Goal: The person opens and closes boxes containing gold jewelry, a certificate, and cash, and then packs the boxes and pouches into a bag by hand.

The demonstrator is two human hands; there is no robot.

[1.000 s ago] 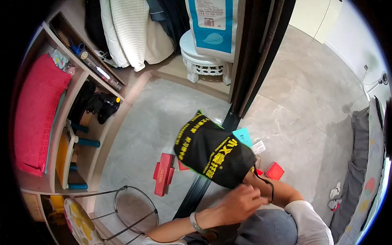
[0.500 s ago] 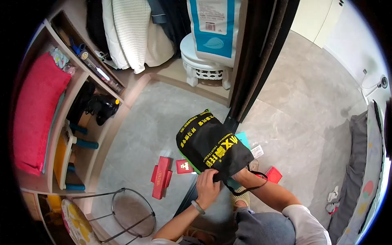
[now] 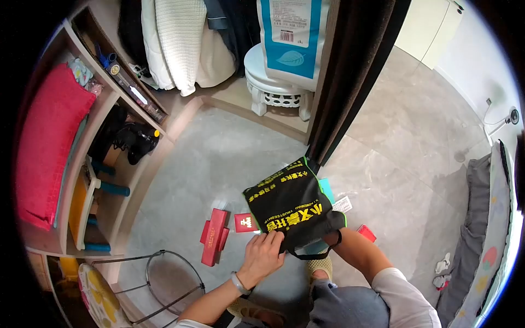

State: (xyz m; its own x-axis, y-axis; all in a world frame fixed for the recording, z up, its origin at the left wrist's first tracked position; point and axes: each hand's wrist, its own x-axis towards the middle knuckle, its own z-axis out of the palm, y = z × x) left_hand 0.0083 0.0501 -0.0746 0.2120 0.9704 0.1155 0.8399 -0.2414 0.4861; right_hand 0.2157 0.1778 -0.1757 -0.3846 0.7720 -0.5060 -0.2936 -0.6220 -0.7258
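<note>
1. Grey tiled floor (image 3: 191,153): spread beneath everything I watch.
2. Black drawstring bag (image 3: 290,205), yellow-lettered: held over the floor, before the grey-clad knee (image 3: 350,306); its closed end points away, mouth toward the wearer. I judge its long axis runs outward, leaning left.
3. Left hand (image 3: 264,255): clamped on the mouth's left edge, probably steadying it.
4. Right hand: hidden at the mouth; I cannot tell its grip.
5. Red card (image 3: 246,222): just left of the bag.

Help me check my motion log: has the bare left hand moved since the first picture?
Yes, the bare left hand has moved leftward in view, nearer the stationary long red box.
</note>
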